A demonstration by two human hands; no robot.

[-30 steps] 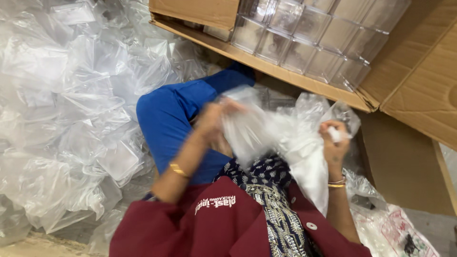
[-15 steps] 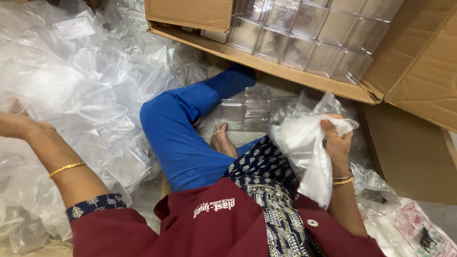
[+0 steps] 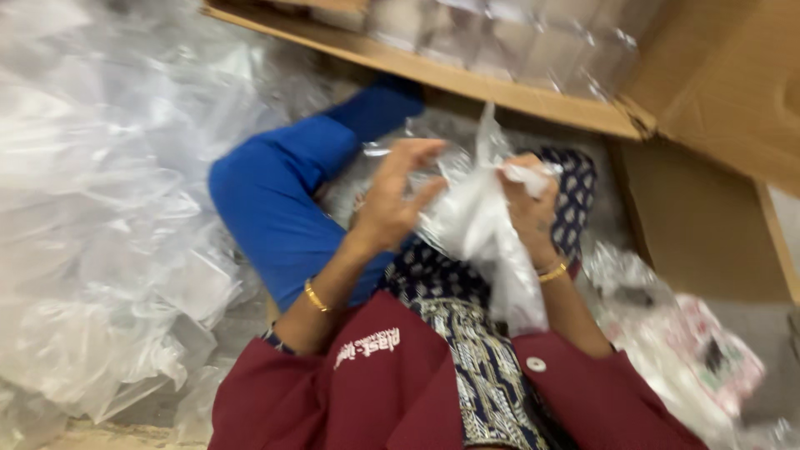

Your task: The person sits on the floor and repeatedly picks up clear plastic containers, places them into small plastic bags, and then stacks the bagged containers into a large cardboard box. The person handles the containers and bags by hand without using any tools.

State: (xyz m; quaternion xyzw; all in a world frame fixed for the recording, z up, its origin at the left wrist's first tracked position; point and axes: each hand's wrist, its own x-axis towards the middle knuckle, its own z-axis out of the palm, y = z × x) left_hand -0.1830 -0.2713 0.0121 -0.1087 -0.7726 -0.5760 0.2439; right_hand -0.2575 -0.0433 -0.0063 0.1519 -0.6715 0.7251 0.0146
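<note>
I look down on a big heap of clear plastic bags (image 3: 92,217) that fills the whole left side of the view, piled loose and crumpled. Across the top and right runs an open cardboard box (image 3: 708,92), its flap (image 3: 467,79) jutting out over my lap, with rows of clear plastic containers (image 3: 492,37) packed inside it; they are blurred, so I cannot tell their exact shape. Below the flap lies my bent leg in blue trousers (image 3: 283,208), knee pointing left, and nearer the camera a maroon jacket (image 3: 400,392) over a patterned dark-blue and white garment (image 3: 475,333).

In the middle, above the lap, both hands meet on a crumpled clear plastic bag (image 3: 479,225) that hangs down between them. My left hand (image 3: 392,200) rests against the bag's left side with fingers spread and only loosely curled. My right hand (image 3: 529,204) is closed around the bag's upper right part, bunching the film in its fist. Each wrist carries a thin gold bangle, left (image 3: 315,297) and right (image 3: 553,270). At lower right lies another crumpled bag with pink and dark print (image 3: 700,350).
</note>
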